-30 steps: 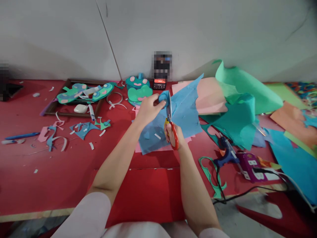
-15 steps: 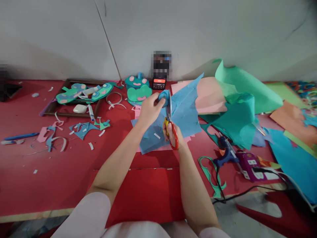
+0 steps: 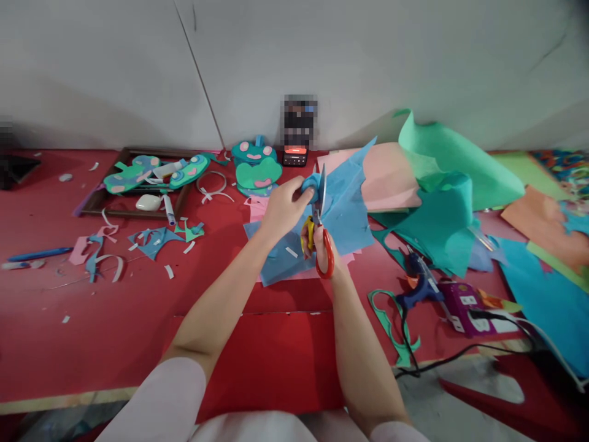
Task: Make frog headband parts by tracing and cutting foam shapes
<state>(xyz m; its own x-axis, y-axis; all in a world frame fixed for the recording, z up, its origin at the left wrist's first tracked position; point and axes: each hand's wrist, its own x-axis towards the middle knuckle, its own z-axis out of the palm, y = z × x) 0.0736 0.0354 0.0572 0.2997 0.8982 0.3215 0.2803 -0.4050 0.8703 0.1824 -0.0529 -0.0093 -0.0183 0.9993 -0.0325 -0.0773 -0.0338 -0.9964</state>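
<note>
My left hand pinches a small rounded piece of blue paper, held above a larger blue sheet on the red table. My right hand grips red-and-yellow-handled scissors. Their blades point up and away and meet the small blue piece beside my left fingertips. Both hands are raised over the middle of the table, close together.
Finished green and blue frog-like cut-outs lie at the back, others on a dark frame. Paper scraps and a marker lie left. Pink, green and teal sheets, a blue glue gun and its cable crowd the right.
The scissors' blades have swung slightly right and tilted up, and my left hand has turned the small blue piece a little to the right. The handles look a bit wider apart.
</note>
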